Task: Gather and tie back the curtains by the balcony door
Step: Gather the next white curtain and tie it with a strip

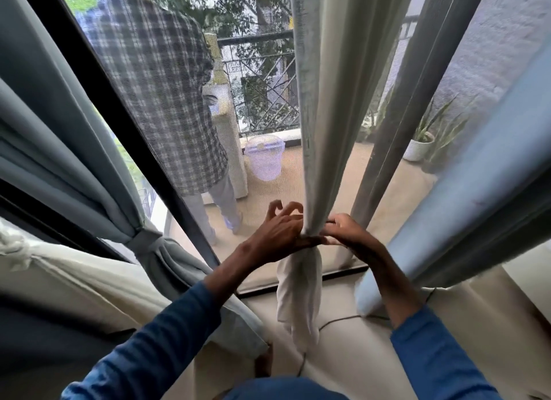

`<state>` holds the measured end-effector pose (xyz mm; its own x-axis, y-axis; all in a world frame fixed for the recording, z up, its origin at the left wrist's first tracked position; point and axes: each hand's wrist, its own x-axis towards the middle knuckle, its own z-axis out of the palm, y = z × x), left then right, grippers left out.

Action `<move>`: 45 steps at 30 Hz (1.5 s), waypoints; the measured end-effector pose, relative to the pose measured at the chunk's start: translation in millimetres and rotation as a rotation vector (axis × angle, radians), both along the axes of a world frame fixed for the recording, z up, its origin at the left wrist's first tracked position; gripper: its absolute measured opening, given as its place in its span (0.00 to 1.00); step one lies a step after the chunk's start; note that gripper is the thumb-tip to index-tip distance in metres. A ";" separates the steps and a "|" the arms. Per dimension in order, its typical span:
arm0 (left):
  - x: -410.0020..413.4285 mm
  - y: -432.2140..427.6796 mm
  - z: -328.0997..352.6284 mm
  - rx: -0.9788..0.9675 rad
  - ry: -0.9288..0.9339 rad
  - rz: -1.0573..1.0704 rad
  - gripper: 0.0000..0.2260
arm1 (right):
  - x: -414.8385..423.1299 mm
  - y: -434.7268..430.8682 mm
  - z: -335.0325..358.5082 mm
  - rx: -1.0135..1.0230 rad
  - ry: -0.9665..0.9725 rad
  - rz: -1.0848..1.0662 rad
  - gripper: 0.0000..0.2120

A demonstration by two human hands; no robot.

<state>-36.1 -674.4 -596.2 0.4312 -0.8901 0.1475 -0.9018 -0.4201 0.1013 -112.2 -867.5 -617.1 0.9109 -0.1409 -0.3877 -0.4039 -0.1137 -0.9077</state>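
A cream sheer curtain (328,101) hangs gathered into a narrow bundle in front of the mesh balcony door (268,176). A thin dark tie (310,238) runs around the bundle, and the loose tail hangs below it. My left hand (280,232) is on the left side of the bundle and pinches the tie, its other fingers curled up and free. My right hand (346,229) is on the right side and grips the tie's other end. A grey-blue curtain (74,161) at the left is tied back with a fabric band (149,240).
Another grey-blue curtain (477,191) hangs loose at the right. A person in a checked shirt (167,86) stands on the balcony beyond the mesh, near a pale bucket (264,156) and potted plants (423,143). A dark cord (343,319) lies on the floor.
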 end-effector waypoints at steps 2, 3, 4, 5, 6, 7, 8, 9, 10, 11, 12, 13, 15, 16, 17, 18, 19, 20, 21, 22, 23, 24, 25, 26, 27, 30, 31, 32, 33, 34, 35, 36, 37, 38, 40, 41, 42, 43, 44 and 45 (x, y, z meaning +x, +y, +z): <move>6.5 0.8 -1.4 0.041 -0.023 0.050 0.32 | -15.8 -0.4 -2.8 0.127 -0.018 0.122 0.17; 8.9 0.6 -1.7 0.046 -0.025 0.066 0.34 | -22.8 0.1 -3.2 0.127 -0.032 0.203 0.19; 10.3 0.2 -0.7 0.043 -0.019 0.070 0.34 | -29.2 1.4 -3.5 0.127 -0.049 0.265 0.20; 10.4 -0.5 0.4 0.033 -0.019 0.064 0.32 | -34.8 3.4 -3.2 0.134 -0.057 0.303 0.21; 9.3 -0.4 2.2 0.028 -0.023 0.050 0.30 | -39.0 6.0 -1.8 0.144 -0.080 0.324 0.22; 8.5 -0.4 3.1 0.023 -0.048 0.021 0.28 | -41.6 9.8 1.3 0.145 -0.116 0.327 0.23; 8.4 -0.9 2.1 0.010 -0.089 -0.016 0.27 | -42.5 13.9 3.7 0.108 -0.153 0.325 0.23; 8.4 -0.8 0.4 -0.013 -0.125 -0.047 0.26 | -41.2 18.3 5.6 0.049 -0.185 0.312 0.21; 8.4 -1.1 -0.6 -0.025 -0.139 -0.064 0.25 | -38.0 22.7 5.7 -0.038 -0.209 0.287 0.18; 9.1 -1.9 -0.8 -0.038 -0.140 -0.066 0.26 | -35.0 27.8 5.5 -0.136 -0.225 0.251 0.15; 9.9 -3.5 -0.6 -0.045 -0.139 -0.054 0.28 | -31.9 30.6 0.1 -0.231 -0.234 0.208 0.14; 9.7 -4.8 1.0 -0.036 -0.127 -0.048 0.30 | -30.3 32.3 -5.6 -0.326 -0.230 0.155 0.15; 9.6 -5.0 4.6 -0.020 -0.108 -0.047 0.28 | -29.2 33.7 -12.6 -0.438 -0.209 0.071 0.12; 10.8 -3.2 3.4 -0.011 -0.103 -0.040 0.27 | -29.9 34.1 -10.6 -0.455 -0.201 0.047 0.09; 12.6 -0.2 2.1 -0.005 -0.114 -0.029 0.26 | -31.3 34.8 -7.5 -0.457 -0.193 0.032 0.07; 13.0 3.7 1.9 0.019 -0.112 -0.009 0.25 | -32.7 34.8 -4.5 -0.453 -0.190 0.023 0.07; 14.3 8.0 -0.1 0.014 -0.128 0.008 0.24 | -34.1 34.5 -1.9 -0.451 -0.195 0.017 0.05; 15.1 12.1 -0.8 -0.001 -0.138 0.002 0.21 | -34.9 33.8 -1.0 -0.458 -0.196 0.008 0.04; 15.5 15.1 0.4 -0.026 -0.154 -0.027 0.18 | -34.8 32.5 0.4 -0.471 -0.196 -0.004 0.04; 16.3 17.7 2.9 -0.056 -0.158 -0.054 0.17 | -34.3 30.9 0.2 -0.497 -0.187 -0.018 0.06; 16.8 19.4 7.2 -0.079 -0.145 -0.077 0.20 | -33.7 30.0 -0.3 -0.530 -0.174 -0.033 0.08; 15.2 21.1 11.3 -0.089 -0.108 -0.070 0.22 | -33.4 29.5 -0.2 -0.563 -0.160 -0.045 0.10; 11.6 21.6 13.7 -0.103 -0.086 -0.059 0.22 | -33.0 29.5 -0.5 -0.590 -0.150 -0.051 0.11; 7.6 22.0 12.8 -0.109 -0.093 -0.037 0.19 | -32.2 31.0 -0.1 -0.615 -0.137 -0.062 0.10; 3.4 20.8 9.6 -0.095 -0.091 -0.003 0.14 | -31.5 32.7 0.2 -0.638 -0.122 -0.086 0.09; -14.4 15.3 -2.3 -0.038 -0.038 0.081 0.06 | -28.8 38.1 1.3 -0.707 -0.090 -0.200 0.09; -19.3 12.9 -3.6 -0.042 0.014 0.095 0.05 | -27.9 40.4 1.8 -0.731 -0.096 -0.221 0.10; -24.6 10.6 -2.8 -0.065 0.092 0.108 0.05 | -27.6 43.7 2.4 -0.746 -0.105 -0.235 0.12; -30.2 8.0 0.3 -0.099 0.181 0.116 0.06 | -27.7 47.0 3.1 -0.758 -0.115 -0.244 0.14; -34.4 5.7 3.1 -0.140 0.262 0.119 0.07 | -28.3 50.4 3.8 -0.768 -0.124 -0.251 0.16; -37.8 4.0 6.8 -0.174 0.328 0.123 0.09 | -29.5 53.6 4.2 -0.781 -0.134 -0.257 0.17; -39.4 3.1 9.9 -0.188 0.381 0.126 0.11 | -30.8 55.8 3.9 -0.796 -0.141 -0.266 0.17; -39.6 2.2 13.5 -0.184 0.433 0.133 0.12 | -32.2 56.7 3.1 -0.812 -0.148 -0.274 0.15; -38.5 1.1 16.7 -0.171 0.486 0.133 0.12 | -33.6 57.3 2.7 -0.823 -0.153 -0.278 0.15; -33.8 -2.4 22.6 -0.144 0.503 0.113 0.12 | -35.9 59.3 3.1 -0.845 -0.150 -0.283 0.15; -31.2 -3.7 25.5 -0.134 0.475 0.107 0.12 | -36.7 60.8 3.5 -0.857 -0.142 -0.277 0.16; -28.8 -4.6 27.6 -0.136 0.449 0.104 0.12 | -37.5 62.7 4.5 -0.868 -0.131 -0.265 0.16; -25.8 -4.6 28.1 -0.143 0.430 0.108 0.11 | -38.3 64.2 4.9 -0.880 -0.125 -0.251 0.15; -23.4 -4.2 27.6 -0.153 0.405 0.116 0.10 | -39.1 65.6 5.5 -0.888 -0.119 -0.239 0.14; -22.8 -4.4 27.7 -0.163 0.373 0.135 0.09 | -40.4 66.2 6.3 -0.898 -0.116 -0.236 0.12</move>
